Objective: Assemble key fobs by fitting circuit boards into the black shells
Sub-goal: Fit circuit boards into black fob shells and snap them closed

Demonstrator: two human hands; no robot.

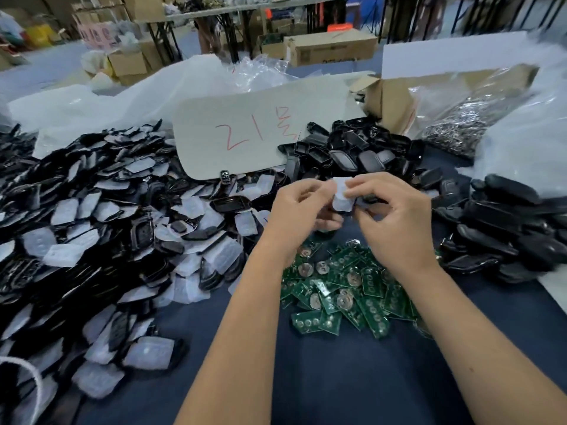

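Both hands are raised over the dark blue table [306, 378]. My left hand [299, 214] and my right hand [395, 219] together pinch one black shell with a white translucent pad [342, 196] on it; the shell itself is mostly hidden by my fingers. Below my hands lies a heap of green circuit boards [346, 289] with round silver battery contacts. A big pile of black shells with white pads [107, 228] covers the left of the table. More black shell halves [352, 151] are heaped behind my hands.
Closed black fobs [506, 228] are stacked at the right. A white card with red writing [245, 130] leans at the back. A cardboard box [389, 96] holds a clear bag of small metal parts [460, 124]. Plastic bags [122, 99] lie behind.
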